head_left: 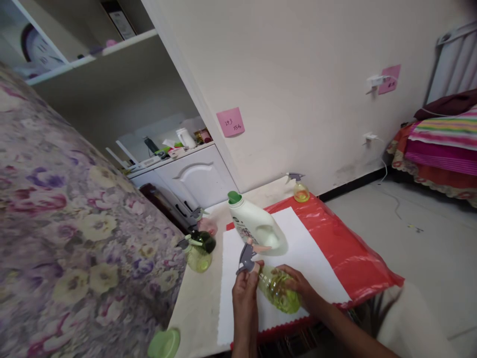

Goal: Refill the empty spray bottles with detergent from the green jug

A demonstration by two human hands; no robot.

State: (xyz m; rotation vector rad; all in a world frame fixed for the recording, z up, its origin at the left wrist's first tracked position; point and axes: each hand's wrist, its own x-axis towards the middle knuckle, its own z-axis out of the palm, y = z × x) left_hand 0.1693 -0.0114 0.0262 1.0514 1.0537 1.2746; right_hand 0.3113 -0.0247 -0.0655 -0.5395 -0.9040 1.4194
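Observation:
A clear spray bottle [280,291] with yellow-green liquid is held tilted over the white sheet. My left hand [246,288] has its fingers closed at the bottle's neck, just under the grey and peach trigger head [247,257]. Around the body of the same bottle wraps my right hand [296,284]. Just beyond my hands, a large white jug [257,221] with a green-topped mouth stands on the white sheet [316,266].
Several spray bottles, one yellow-green [199,259], stand along the table's left side. Another spray bottle [301,193] is at the far right corner on red plastic [346,248]. A green cup-like piece [164,344] lies near left. A flowered curtain [93,223] hangs at left.

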